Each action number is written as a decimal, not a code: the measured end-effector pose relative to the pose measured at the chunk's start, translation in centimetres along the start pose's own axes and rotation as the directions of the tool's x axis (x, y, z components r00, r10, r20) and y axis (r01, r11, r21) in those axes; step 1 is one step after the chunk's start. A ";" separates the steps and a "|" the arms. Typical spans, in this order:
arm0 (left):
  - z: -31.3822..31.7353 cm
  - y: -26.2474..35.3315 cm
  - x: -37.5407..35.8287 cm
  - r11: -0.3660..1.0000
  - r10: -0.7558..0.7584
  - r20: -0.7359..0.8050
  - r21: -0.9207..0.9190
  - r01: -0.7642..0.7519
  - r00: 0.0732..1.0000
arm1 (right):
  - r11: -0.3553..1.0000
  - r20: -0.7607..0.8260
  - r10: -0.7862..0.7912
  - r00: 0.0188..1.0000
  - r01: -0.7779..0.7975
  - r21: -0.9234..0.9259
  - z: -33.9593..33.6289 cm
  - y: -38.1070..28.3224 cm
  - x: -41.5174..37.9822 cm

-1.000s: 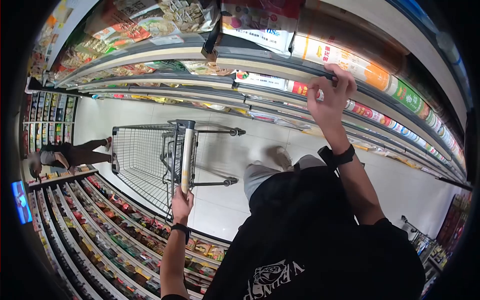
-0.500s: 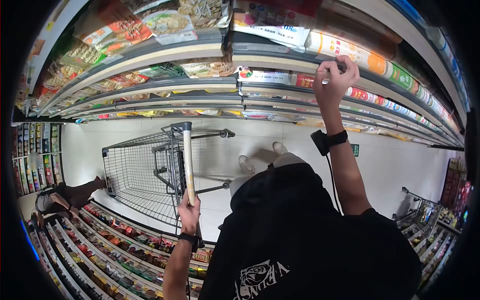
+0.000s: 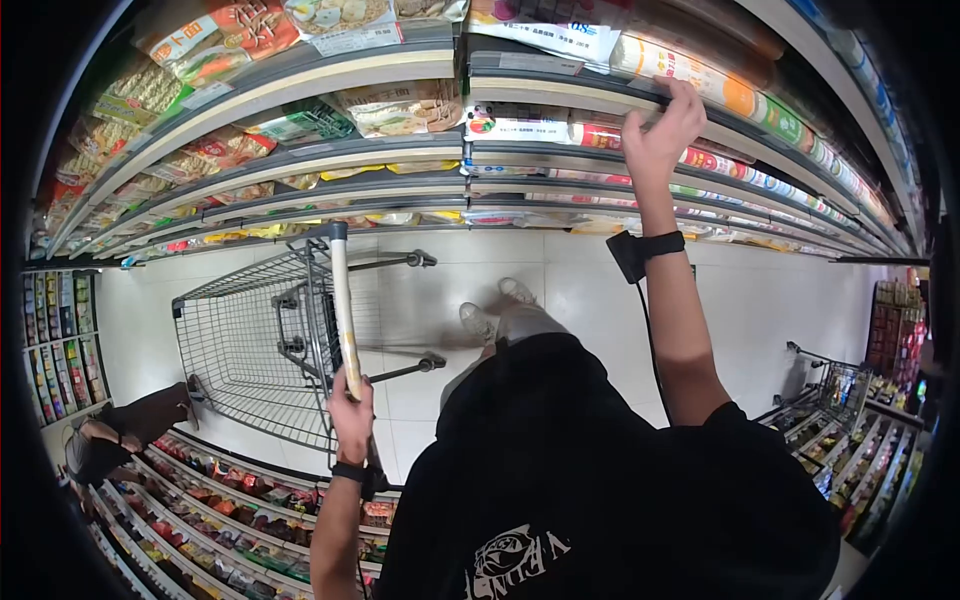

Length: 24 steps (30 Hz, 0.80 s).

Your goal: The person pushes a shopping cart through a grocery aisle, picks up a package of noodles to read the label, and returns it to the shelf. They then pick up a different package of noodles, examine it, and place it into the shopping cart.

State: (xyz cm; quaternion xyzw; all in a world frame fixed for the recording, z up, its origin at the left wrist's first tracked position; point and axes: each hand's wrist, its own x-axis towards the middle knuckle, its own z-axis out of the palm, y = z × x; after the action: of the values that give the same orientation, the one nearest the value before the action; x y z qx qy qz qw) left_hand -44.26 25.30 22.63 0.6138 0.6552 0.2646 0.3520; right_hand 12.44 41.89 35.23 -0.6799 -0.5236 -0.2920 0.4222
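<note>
My left hand point(image 3: 350, 408) is wrapped round the near end of the pale push handle point(image 3: 345, 310) of a wire shopping cart point(image 3: 250, 350). Up at the shelving, my right hand point(image 3: 662, 135) reaches to the front edge of an upper shelf point(image 3: 570, 97), thumb and fingers apart. Its fingertips lie at the bottom of a white and orange package point(image 3: 690, 72) on that shelf. A green package point(image 3: 782, 122) lies just to the right of it. White packs point(image 3: 550, 30) lie to the left.
Bagged noodles point(image 3: 395, 105) fill the shelves at upper left. Another person point(image 3: 125, 430) stands beyond the cart at the lower left, by shelves of colourful packs point(image 3: 230, 490). A second cart point(image 3: 835, 390) stands at far right. White floor tiles point(image 3: 590, 270) run along the aisle.
The cart and my left hand appear further left in view. My right hand has gone from curled fingers beside the shelf edge to fingers stretched up at the package. My feet have shifted left.
</note>
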 end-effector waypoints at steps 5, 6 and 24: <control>-0.5 0.5 0.8 0.949 -0.103 0.024 0.300 0.091 0.994 | 0.999 0.014 0.019 1.000 -0.018 -0.044 0.1 -0.7 0.1; -0.3 0.1 1.2 0.923 -0.029 -0.016 0.383 0.033 0.999 | 0.998 0.009 0.020 1.000 -0.020 -0.051 0.2 -0.5 0.1; 4.0 9.0 20.8 0.897 -0.364 -0.084 0.236 0.373 0.928 | 0.996 0.105 0.057 0.993 -0.050 -0.072 -0.7 -1.0 -0.6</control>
State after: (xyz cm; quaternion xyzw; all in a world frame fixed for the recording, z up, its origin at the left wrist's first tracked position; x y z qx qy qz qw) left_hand -35.54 46.55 24.34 0.5127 0.7939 0.1211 0.3038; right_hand 11.39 41.11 35.31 -0.7227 -0.5166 -0.2617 0.3773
